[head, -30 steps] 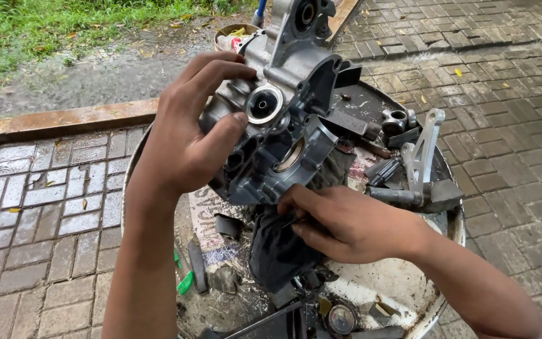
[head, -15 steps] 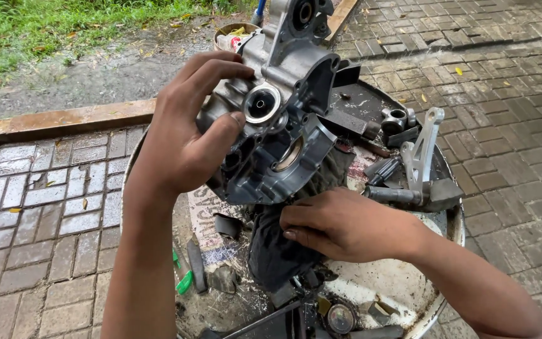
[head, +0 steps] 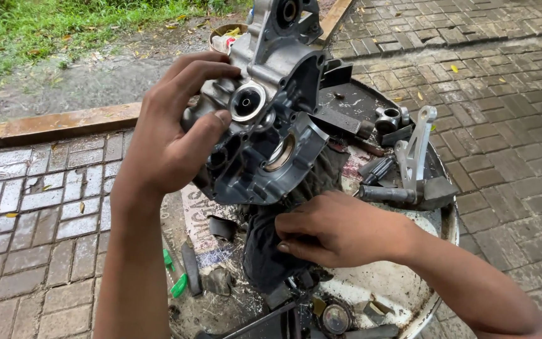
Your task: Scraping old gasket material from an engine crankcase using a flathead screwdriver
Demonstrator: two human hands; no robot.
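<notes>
Casing: a grey cast-metal engine casing half (head: 265,125) is held up off the round metal tray (head: 450,220), tilted, with its open inner face turned toward the camera.

Left hand: the left hand (head: 170,138) is clamped on the casing's left edge; the fingers are curled over the upper rim and the thumb is pressed on the face just beside a round bearing bore (head: 247,102).

Right hand: the right hand (head: 340,229) is set below the casing, its fingers drawn together on a dark, greasy part (head: 265,251) that hangs beneath the casting. Whether that part is pinched firmly or only touched cannot be told, since the fingertips are partly hidden.

Done, as judged: the casing appears already stripped. Its bores and cavities are seen empty, apart from a brass-coloured bush (head: 281,152) near the lower right of the thumb.

Parts taken off: a silver bracket (head: 418,150), a black footpeg-like bar (head: 387,193) and small metal collars (head: 389,117) are laid on the tray, beyond the right hand's knuckles and well apart from both sets of fingers.

Left, as judged: the dark part under the casing is not yet seen free of it; grime is seen on the casting.

Near the left wrist: a green-handled tool (head: 177,282) and loose dark scraps are lying on printed paper below the casing.

Surroundings: brick paving (head: 45,220) and a strip of grass (head: 32,31) are seen around the tray.
</notes>
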